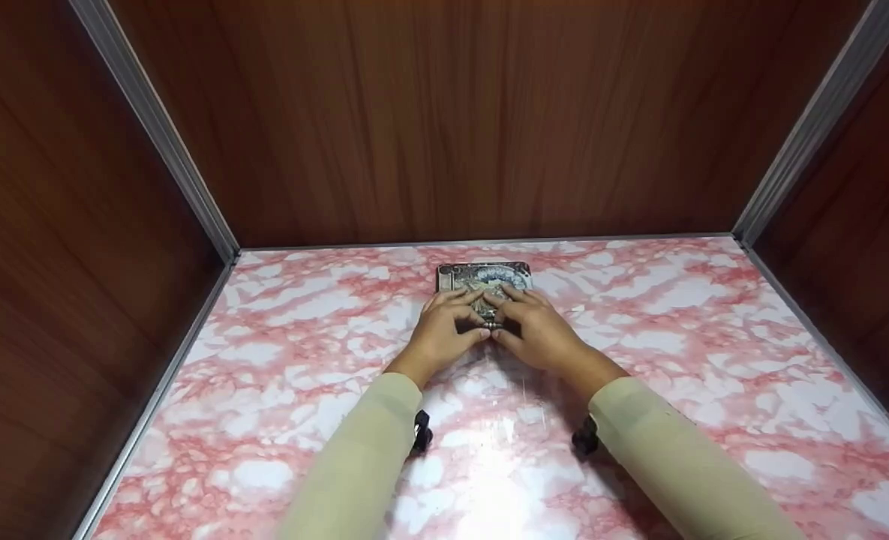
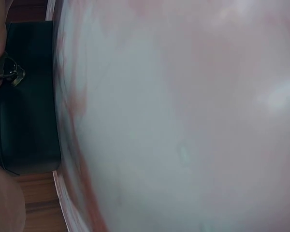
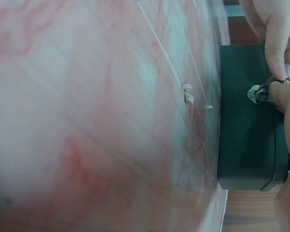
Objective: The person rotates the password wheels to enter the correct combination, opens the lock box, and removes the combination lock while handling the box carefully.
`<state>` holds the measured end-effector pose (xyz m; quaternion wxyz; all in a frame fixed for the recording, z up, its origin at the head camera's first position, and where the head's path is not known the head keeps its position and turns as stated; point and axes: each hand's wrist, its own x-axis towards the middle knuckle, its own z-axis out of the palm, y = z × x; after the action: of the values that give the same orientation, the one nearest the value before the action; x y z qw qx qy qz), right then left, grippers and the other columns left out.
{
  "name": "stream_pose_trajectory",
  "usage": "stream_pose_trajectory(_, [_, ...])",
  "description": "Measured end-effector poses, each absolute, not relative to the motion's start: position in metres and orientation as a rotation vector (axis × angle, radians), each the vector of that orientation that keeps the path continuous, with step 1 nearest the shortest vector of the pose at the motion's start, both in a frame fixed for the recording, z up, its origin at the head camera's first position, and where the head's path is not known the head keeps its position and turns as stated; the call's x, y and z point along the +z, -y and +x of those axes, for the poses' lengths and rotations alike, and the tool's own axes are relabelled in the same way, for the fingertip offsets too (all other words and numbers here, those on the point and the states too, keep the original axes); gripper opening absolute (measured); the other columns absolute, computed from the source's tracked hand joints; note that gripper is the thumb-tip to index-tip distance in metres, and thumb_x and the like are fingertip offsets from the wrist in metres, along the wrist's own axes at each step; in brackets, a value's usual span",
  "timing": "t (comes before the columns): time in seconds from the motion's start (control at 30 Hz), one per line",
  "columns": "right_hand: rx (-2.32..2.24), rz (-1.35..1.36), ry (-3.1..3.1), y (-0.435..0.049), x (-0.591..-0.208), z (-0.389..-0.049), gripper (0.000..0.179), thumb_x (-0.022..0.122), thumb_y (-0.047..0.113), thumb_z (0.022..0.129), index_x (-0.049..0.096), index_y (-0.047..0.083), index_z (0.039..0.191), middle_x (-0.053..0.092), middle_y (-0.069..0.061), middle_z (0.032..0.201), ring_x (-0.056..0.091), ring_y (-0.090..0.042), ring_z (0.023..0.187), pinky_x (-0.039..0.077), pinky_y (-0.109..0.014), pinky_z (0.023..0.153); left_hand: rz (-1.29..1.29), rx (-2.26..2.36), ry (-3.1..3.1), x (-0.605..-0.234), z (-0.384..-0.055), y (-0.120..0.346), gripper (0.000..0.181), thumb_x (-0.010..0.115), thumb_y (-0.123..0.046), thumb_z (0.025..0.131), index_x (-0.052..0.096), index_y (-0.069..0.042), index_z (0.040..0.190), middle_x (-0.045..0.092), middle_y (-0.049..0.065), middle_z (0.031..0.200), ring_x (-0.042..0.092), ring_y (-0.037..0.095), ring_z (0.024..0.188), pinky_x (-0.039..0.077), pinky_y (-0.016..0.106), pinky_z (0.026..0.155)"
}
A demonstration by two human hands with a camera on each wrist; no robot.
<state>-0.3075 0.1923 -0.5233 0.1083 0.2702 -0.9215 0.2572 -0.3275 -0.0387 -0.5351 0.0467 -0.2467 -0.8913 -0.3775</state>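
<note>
A small dark box [image 1: 482, 271] with a printed lid sits near the far edge of the table. Its plain dark green front [image 3: 241, 140] carries a metal clasp [image 3: 257, 94] with a wire loop. My left hand [image 1: 442, 322] and right hand [image 1: 538, 328] meet over the box from either side, some fingers lying on the lid. At the front, both thumbs come together at the clasp, with curled fingers pinching around it. In the left wrist view, the clasp [image 2: 18, 75] shows beside the fingertips, which hide part of it.
The table [image 1: 279, 420] has a red and white marbled, glossy top. Wood-grain panels [image 1: 444, 120] with grey metal edging [image 1: 166, 127] enclose it at the back and both sides. Thin pale marks [image 3: 159, 46] run across the surface before the box.
</note>
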Motion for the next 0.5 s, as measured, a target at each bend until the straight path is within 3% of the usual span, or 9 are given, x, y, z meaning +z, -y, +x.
stream_pose_trajectory(0.17, [0.771, 0.782, 2.707, -0.1923, -0.5223, -0.3070, 0.044, 0.083, 0.022, 0.102, 0.076, 0.012, 0.145, 0.060, -0.009, 0.171, 0.046, -0.042, 0.167, 0.033, -0.068, 0.139, -0.768, -1.146, 2.705, -0.5354, -0.3284, 0.0386, 0.015, 0.087, -0.029, 0.100, 0.088, -0.017, 0.109, 0.058, -0.007, 0.172, 0.045, 0.024, 0.168, 0.025, 0.051, 0.144])
stream_pose_trajectory(0.5, [0.753, 0.784, 2.725, -0.1922, -0.5228, -0.3079, 0.021, 0.083, 0.021, 0.102, 0.079, 0.012, 0.121, 0.058, -0.007, 0.173, 0.045, -0.042, 0.168, 0.027, -0.069, 0.141, -0.754, -1.179, 2.711, -0.5332, -0.3267, 0.0383, 0.014, 0.090, -0.027, 0.097, 0.088, -0.018, 0.107, 0.057, -0.009, 0.173, 0.044, 0.024, 0.168, 0.026, 0.052, 0.144])
